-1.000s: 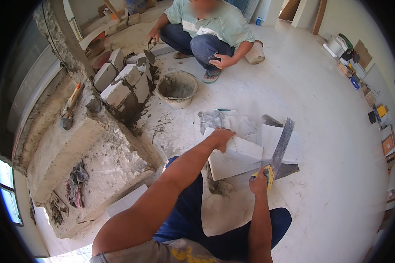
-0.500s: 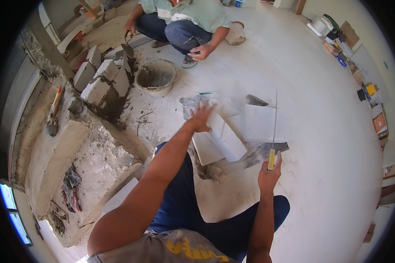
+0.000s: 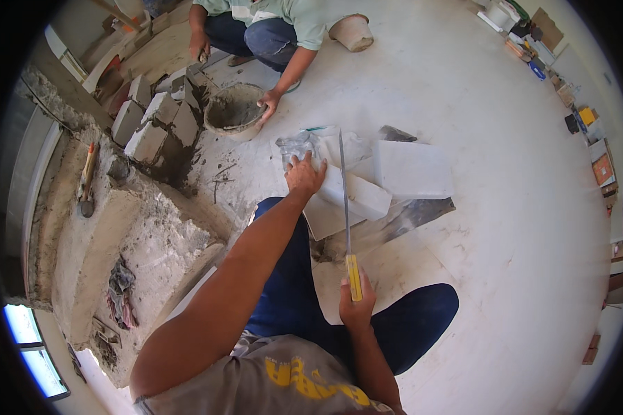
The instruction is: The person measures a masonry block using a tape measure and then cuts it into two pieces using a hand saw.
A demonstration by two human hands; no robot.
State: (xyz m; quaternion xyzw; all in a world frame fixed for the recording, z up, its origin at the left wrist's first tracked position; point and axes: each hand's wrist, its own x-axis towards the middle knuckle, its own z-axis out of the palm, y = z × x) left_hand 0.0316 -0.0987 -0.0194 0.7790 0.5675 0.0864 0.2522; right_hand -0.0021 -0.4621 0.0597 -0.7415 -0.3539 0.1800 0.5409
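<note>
A handsaw (image 3: 345,197) with a yellow handle is in my right hand (image 3: 357,303), its fingers closed round the grip. The long thin blade points away from me and crosses over a white lightweight block (image 3: 367,197). My left hand (image 3: 305,176) grips the far left end of that block, fingers bent over it. The block lies tilted on another pale block (image 3: 325,220). A crumpled clear plastic bag (image 3: 301,143) is just beyond my left fingers. To the right lies a larger white block (image 3: 414,169).
A co-worker squats beyond, one hand (image 3: 270,104) on the rim of a mortar bucket (image 3: 218,123). Stacked blocks (image 3: 160,121) with wet mortar stand at left, near a rough concrete ledge (image 3: 135,235) bearing a hammer (image 3: 87,181). Tools and boxes (image 3: 588,117) line the right wall.
My right hand has brought the saw leftward, over the block. My left hand has settled onto the block's end. The co-worker's hand has reached the bucket rim.
</note>
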